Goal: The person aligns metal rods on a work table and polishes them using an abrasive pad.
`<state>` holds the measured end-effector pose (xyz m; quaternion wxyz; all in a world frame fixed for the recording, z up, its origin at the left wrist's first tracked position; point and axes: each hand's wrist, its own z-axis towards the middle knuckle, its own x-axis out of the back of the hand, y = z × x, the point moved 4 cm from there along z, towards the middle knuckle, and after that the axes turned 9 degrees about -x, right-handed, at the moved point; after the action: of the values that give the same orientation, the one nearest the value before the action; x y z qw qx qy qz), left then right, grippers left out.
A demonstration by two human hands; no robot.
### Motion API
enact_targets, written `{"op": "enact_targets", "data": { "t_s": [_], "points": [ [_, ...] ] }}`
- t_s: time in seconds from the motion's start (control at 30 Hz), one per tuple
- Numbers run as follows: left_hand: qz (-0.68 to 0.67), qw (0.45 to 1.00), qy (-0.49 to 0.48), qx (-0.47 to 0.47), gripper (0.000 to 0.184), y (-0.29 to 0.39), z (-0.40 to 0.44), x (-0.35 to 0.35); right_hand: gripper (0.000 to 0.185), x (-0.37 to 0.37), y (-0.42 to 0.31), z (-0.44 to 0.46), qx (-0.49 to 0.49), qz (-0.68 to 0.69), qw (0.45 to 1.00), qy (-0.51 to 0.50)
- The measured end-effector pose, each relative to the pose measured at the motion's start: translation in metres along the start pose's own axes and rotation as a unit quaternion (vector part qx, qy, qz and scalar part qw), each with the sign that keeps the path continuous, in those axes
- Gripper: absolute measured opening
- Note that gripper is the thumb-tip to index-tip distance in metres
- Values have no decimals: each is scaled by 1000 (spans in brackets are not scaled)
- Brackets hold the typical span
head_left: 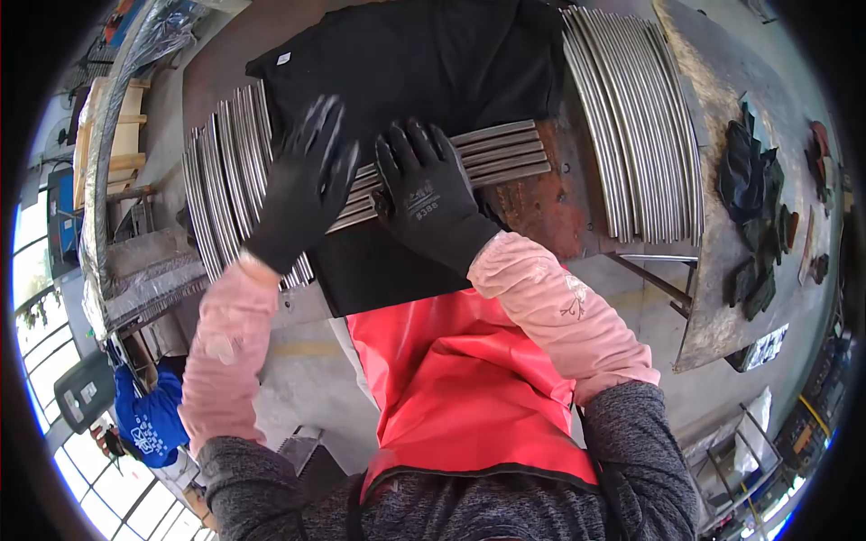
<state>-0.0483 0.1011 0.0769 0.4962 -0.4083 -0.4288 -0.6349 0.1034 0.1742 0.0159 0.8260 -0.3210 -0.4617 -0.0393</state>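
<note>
Several shiny metal rods [510, 151] lie side by side across a black cloth [406, 59], with their right ends over the rusty table. My right hand [426, 187], in a black glove, rests flat on the rods with its fingers stretched out. At the left part of the same rods is my left hand [305, 185], also gloved in black. Its fingers point away from me, apart and slightly blurred; whether it touches the rods I cannot tell. The rods' left ends are hidden behind it.
To the left stands a row of metal rods [216, 176], and a larger row of rods [636, 126] lies on the right. Dark gloves or rags [753, 180] lie on a side table [708, 316]. A person in a blue top [153, 415] is at lower left.
</note>
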Motion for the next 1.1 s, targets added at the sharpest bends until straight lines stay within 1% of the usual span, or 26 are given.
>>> {"op": "enact_targets", "data": {
  "t_s": [0.07,0.1,0.17,0.2,0.23,0.3,0.33,0.4,0.43,0.5,0.57,0.6,0.67,0.7,0.73,0.77,0.83,0.9,0.93,1.0,1.07,1.1],
  "points": [
    [37,999,-20,16,61,10,-41,-13,63,3,-2,1,6,-34,999,-12],
    [36,999,-17,23,61,13,-52,-25,63,6,-1,0,12,-35,999,-16],
    [78,996,-28,27,67,16,-62,-44,64,15,10,0,29,-64,998,-8],
    [76,996,-25,32,67,15,-62,-47,63,18,29,-2,18,-47,999,-2],
    [78,996,-21,38,68,16,-60,-49,59,34,49,-1,25,-58,998,-5],
    [84,995,-11,54,69,13,-58,-50,54,70,79,-5,12,-138,990,20],
    [89,994,-5,60,70,10,-59,-49,54,71,90,-9,29,-189,981,37],
    [90,994,-2,62,69,2,-60,-49,54,64,71,-1,6,-150,988,20],
    [94,994,3,60,69,-2,-57,-49,54,49,51,5,7,-155,988,23],
    [98,993,13,57,67,-4,-49,-51,55,13,8,10,51,-63,997,-8],
    [93,994,20,53,67,-5,-43,-50,52,10,4,9,83,-65,994,3],
    [91,994,26,55,66,-7,-43,-50,52,20,18,10,86,-67,994,0],
    [86,993,36,66,65,-8,-49,-53,54,55,78,9,7,-9,998,-62],
    [84,993,36,74,65,-9,-54,-56,53,64,94,1,24,-108,994,-16],
    [87,992,36,79,65,-9,-57,-58,51,66,105,-6,39,-202,978,32],
    [91,992,34,81,65,-9,-58,-60,51,55,89,-3,40,-199,979,29],
    [104,991,33,74,64,-10,-50,-56,50,17,38,6,78,-37,996,26],
    [105,992,37,63,64,-9,-42,-54,47,-1,-17,14,110,-35,993,21],
    [102,992,39,56,64,-10,-41,-53,47,6,-4,13,108,-39,993,21],
    [99,992,46,61,63,-14,-48,-55,49,27,43,12,115,11,993,-13],
    [104,990,50,81,63,-15,-54,-60,46,68,92,6,52,-83,995,21],
    [111,989,51,87,62,-15,-55,-62,46,62,83,8,54,-77,995,15]
  ]
}}
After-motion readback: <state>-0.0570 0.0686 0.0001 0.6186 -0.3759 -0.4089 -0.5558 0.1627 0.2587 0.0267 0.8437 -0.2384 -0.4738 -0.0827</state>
